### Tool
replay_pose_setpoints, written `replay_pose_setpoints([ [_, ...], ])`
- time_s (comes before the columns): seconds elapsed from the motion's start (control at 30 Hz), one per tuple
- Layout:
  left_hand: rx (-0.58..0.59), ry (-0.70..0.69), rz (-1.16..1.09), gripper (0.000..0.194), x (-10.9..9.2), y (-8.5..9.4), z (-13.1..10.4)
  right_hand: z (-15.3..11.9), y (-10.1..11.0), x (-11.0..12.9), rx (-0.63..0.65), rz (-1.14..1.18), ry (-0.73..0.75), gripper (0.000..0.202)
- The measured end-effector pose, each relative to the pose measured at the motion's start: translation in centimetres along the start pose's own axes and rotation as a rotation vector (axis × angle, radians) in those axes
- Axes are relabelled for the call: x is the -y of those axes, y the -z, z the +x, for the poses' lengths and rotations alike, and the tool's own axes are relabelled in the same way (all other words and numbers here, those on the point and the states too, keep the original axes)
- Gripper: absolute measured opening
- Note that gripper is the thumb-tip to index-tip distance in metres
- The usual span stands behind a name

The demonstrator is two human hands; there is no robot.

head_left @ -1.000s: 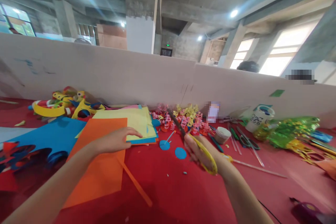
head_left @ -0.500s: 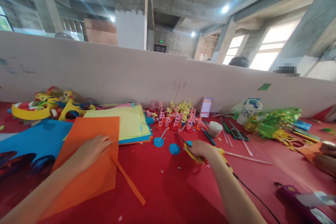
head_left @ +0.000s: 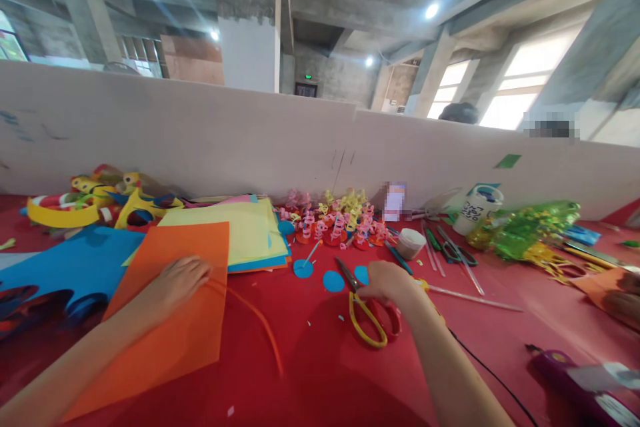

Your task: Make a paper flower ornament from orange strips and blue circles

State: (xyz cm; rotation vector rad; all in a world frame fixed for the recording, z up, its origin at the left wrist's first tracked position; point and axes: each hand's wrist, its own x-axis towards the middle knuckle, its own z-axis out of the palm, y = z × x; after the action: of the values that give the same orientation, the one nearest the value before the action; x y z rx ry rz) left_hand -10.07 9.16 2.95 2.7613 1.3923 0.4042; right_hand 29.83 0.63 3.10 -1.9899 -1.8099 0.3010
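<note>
My left hand (head_left: pixel 183 283) is over a large orange sheet (head_left: pixel 200 320), its fingers closed on one end of a thin orange strip (head_left: pixel 265 323), which curves down to the right over the red table. Scissors with yellow and red handles (head_left: pixel 367 328) lie with their blades pointing up and left. At their right side is my right hand (head_left: pixel 385 280), bent over beside the pivot; its fingertips are mostly hidden. Blue discs (head_left: pixel 333 281) lie left of the blades, and another (head_left: pixel 303 269) has a thin stick standing on it.
Pink and yellow curled pieces (head_left: pixel 345 220) stand behind the discs. Coloured sheets (head_left: pixel 215 230) are stacked at centre left, with blue foam (head_left: pixel 95 260) beside them. A white tub (head_left: pixel 411 243), green scissors (head_left: pixel 453 250) and purple tool (head_left: pixel 565 370) are to the right, near another person's hand (head_left: pixel 623 300).
The scissors' handles have dropped away from my right hand's grip and show spread on the table. The orange strip has lifted and bent, now blurred at its far end.
</note>
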Motion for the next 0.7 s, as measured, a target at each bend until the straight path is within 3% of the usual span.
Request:
replay_pose_setpoints([
  [0.1,0.084,0.095,-0.27,0.023,-2.7,1.5,-0.1,-0.5,0.8,3.3,0.122,0.042,0.134,0.011],
  [0.17,0.228,0.155,-0.527,0.025,-5.3,2.6,-0.1,-1.4,0.7,6.3,0.162,0.196,0.338,0.023],
  [0.27,0.392,0.16,-0.863,0.03,-9.2,3.8,0.2,-3.2,-0.6,10.2,0.103,0.378,0.578,0.055],
  [0.33,0.439,0.175,-1.023,0.03,-11.1,4.1,0.6,-4.0,-1.8,11.7,0.114,0.353,0.685,0.053],
  [0.43,0.443,0.221,-1.177,0.03,-12.5,4.1,1.3,-4.1,-3.1,12.0,0.118,0.338,0.647,0.036],
  [0.57,0.463,0.281,-1.338,0.032,-12.5,3.0,2.3,-2.7,-3.0,10.2,0.182,0.429,0.524,0.01],
  [0.63,0.434,0.345,-1.391,0.034,-12.1,1.7,3.1,-2.0,-2.1,8.9,0.273,0.474,0.438,0.006],
  [0.7,0.311,0.382,-1.37,0.037,-11.7,0.1,4.3,-1.4,-0.9,7.4,0.445,0.511,0.321,0.005],
])
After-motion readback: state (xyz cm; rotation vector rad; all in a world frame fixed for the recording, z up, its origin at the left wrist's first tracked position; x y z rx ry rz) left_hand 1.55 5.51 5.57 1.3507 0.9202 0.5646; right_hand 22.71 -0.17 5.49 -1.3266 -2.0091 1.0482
